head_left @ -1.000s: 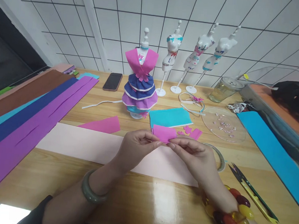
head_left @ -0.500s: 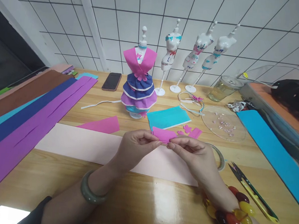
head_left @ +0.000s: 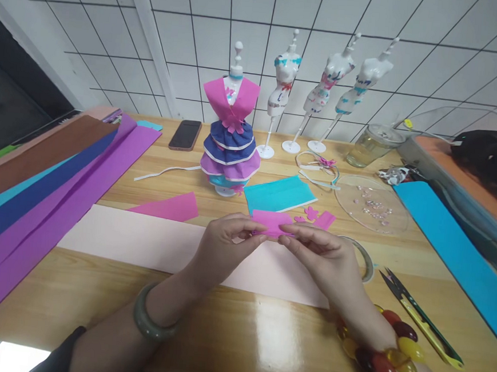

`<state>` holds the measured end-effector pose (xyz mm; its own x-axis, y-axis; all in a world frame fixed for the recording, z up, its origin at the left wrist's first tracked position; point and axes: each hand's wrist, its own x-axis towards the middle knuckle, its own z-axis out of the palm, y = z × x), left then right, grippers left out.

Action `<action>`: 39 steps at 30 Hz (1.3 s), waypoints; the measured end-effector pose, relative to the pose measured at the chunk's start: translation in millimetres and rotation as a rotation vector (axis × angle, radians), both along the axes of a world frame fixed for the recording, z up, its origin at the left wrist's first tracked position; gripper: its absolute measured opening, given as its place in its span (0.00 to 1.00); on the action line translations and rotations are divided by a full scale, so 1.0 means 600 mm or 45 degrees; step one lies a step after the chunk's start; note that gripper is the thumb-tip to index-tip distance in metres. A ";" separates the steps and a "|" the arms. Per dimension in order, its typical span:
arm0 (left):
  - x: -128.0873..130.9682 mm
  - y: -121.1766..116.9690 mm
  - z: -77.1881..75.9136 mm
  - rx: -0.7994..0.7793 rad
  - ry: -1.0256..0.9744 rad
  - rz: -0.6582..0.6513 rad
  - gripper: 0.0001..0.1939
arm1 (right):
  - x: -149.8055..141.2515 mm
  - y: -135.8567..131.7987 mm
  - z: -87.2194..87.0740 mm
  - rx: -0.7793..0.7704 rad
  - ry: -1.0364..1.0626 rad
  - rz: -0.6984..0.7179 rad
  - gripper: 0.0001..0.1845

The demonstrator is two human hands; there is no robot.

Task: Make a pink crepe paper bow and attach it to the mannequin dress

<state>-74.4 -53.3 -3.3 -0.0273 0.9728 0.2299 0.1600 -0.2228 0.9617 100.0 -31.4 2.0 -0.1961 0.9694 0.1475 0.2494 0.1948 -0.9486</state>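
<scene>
Pink sheet [head_left: 272, 217], folded pc., at clock ctr. over worktop [head_left: 201, 348]: L hand [head_left: 220, 244] pinching one end, R hand [head_left: 326, 261] the other; prob. best w/ light, even pinch, edges aligned. Dressed mannequin [head_left: 230, 141], 11 o'clock; snips [head_left: 425, 321], 4 o'clock.

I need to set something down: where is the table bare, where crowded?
Bare wood shows in front of the pale strip, between the left forearm and right forearm, and between the left forearm and purple sheet. A narrower patch lies between plate, scissors and blue sheet. It is crowded beyond the held pink piece: turquoise piece, pink cutouts, dressed mannequin.
</scene>
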 end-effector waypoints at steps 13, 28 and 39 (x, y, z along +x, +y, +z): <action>-0.003 -0.003 0.009 0.120 0.271 0.044 0.04 | 0.007 0.004 0.003 0.504 -0.327 0.072 0.08; -0.005 0.002 -0.004 0.056 0.119 0.045 0.04 | 0.005 -0.001 0.002 0.220 -0.192 -0.060 0.05; -0.007 0.003 -0.005 0.070 0.170 0.067 0.04 | 0.004 0.000 0.003 0.189 -0.124 -0.006 0.05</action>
